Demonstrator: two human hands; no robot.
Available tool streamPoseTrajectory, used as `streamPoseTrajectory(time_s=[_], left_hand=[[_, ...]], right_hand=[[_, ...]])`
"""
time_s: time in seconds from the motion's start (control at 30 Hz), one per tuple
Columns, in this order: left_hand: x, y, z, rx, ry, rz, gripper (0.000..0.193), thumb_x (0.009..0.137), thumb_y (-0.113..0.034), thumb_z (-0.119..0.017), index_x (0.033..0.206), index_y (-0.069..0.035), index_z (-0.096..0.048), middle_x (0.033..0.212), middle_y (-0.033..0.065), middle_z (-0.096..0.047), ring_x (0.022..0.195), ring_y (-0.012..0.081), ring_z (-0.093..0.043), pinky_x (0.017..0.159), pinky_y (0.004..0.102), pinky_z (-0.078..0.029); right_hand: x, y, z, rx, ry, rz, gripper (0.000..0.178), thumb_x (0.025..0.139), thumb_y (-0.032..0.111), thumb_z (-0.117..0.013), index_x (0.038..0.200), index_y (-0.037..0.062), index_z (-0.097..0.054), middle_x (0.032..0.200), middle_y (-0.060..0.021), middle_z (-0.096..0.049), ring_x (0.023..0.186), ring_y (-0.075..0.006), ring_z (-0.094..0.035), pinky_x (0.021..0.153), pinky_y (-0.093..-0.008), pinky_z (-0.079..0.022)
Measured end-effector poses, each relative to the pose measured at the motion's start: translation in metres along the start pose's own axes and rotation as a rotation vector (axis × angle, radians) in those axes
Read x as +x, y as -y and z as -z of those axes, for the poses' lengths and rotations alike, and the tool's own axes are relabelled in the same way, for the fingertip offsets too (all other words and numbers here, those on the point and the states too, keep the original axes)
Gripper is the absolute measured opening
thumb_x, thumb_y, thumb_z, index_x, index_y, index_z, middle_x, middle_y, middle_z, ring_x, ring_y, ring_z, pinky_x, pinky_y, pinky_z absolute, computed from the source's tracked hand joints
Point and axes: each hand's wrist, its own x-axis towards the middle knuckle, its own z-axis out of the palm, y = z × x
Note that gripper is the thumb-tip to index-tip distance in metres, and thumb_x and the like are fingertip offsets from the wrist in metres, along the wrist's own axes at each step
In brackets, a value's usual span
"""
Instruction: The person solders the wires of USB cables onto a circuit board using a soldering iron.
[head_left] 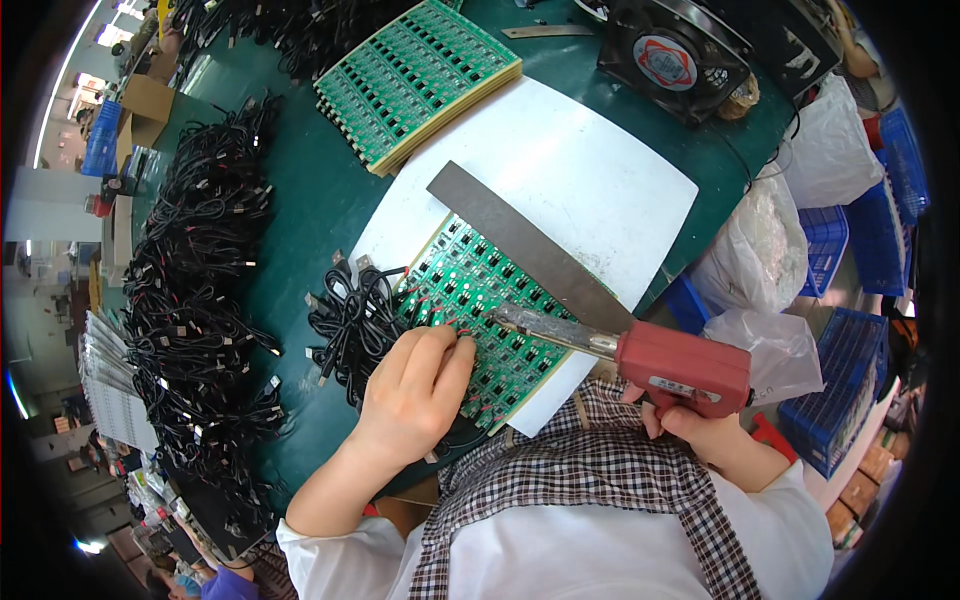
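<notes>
A green circuit board panel (478, 268) with rows of small black parts lies at a slant before me on a white sheet (600, 180). Over its near left part my left hand (415, 390) pinches, with a thin red wire (463, 332) showing at the fingertips. My right hand (690, 425) grips a red soldering gun (685, 365) by its handle. The gun's long metal barrel reaches left across the panel, its tip close to my left fingers. Against the panel's left edge rests a bunch of black USB cables (350, 315), some red wire ends lying on the boards.
A flat dark metal bar (530, 245) lies along the panel's far edge. Stacked green panels (420, 75) stand beyond. A long heap of black cables (200, 270) covers the left side. At the far right are a black fan (670, 60), plastic bags (755, 245) and blue crates (835, 390).
</notes>
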Motion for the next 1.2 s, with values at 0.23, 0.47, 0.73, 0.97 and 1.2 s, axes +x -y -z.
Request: streamPoseTrajectory(time_s=[0.23, 0.47, 0.73, 0.97, 1.2], left_hand=[[0.002, -0.003, 0.002, -0.002, -0.001, 0.075, 0.028, 0.061, 0.006, -0.061, 0.089, 0.003, -0.062, 0.084, 0.0125, -0.056, 0.073, 0.0269, -0.058, 0.063, 0.0335, -0.048], [0.003, -0.005, -0.003, -0.054, -0.032, 0.215, 0.016, 0.071, 0.006, -0.063, 0.086, 0.001, -0.061, 0.084, 0.0123, -0.057, 0.073, 0.0276, -0.058, 0.063, 0.0347, -0.047], [0.008, -0.007, 0.005, 0.009, 0.097, 0.199, 0.017, 0.071, 0.004, -0.066, 0.086, 0.000, -0.060, 0.084, 0.0106, -0.058, 0.074, 0.0269, -0.058, 0.064, 0.0344, -0.048], [0.006, -0.001, 0.000, -0.082, -0.003, 0.199, 0.016, 0.070, 0.003, -0.067, 0.084, 0.000, -0.061, 0.085, 0.0104, -0.058, 0.073, 0.0261, -0.059, 0.063, 0.0337, -0.048], [0.000, 0.008, 0.004, -0.043, 0.065, -0.089, 0.026, 0.064, 0.000, -0.063, 0.090, 0.004, -0.061, 0.087, 0.0125, -0.056, 0.076, 0.0253, -0.059, 0.065, 0.0320, -0.051]], right_hand=[[-0.002, 0.002, 0.001, 0.068, 0.037, 0.068, 0.051, 0.082, 0.014, -0.068, 0.127, 0.0011, -0.048, 0.105, -0.0067, -0.064, 0.073, -0.0046, -0.052, 0.065, -0.0213, -0.044], [-0.006, -0.001, 0.003, 0.088, 0.032, 0.073, 0.051, 0.084, 0.015, -0.066, 0.128, 0.0007, -0.047, 0.104, -0.0072, -0.064, 0.068, -0.0042, -0.049, 0.063, -0.0215, -0.043], [-0.005, -0.001, -0.001, 0.093, 0.022, 0.104, 0.053, 0.084, 0.019, -0.067, 0.129, 0.0005, -0.045, 0.105, -0.0079, -0.063, 0.068, -0.0055, -0.050, 0.064, -0.0222, -0.044], [-0.004, 0.000, 0.000, 0.083, 0.034, 0.090, 0.053, 0.084, 0.019, -0.066, 0.129, -0.0010, -0.045, 0.104, -0.0090, -0.063, 0.065, -0.0071, -0.051, 0.061, -0.0233, -0.045], [-0.005, 0.000, -0.002, 0.107, 0.025, 0.074, 0.052, 0.084, 0.019, -0.067, 0.128, -0.0008, -0.046, 0.104, -0.0095, -0.063, 0.065, -0.0068, -0.051, 0.060, -0.0225, -0.044]])
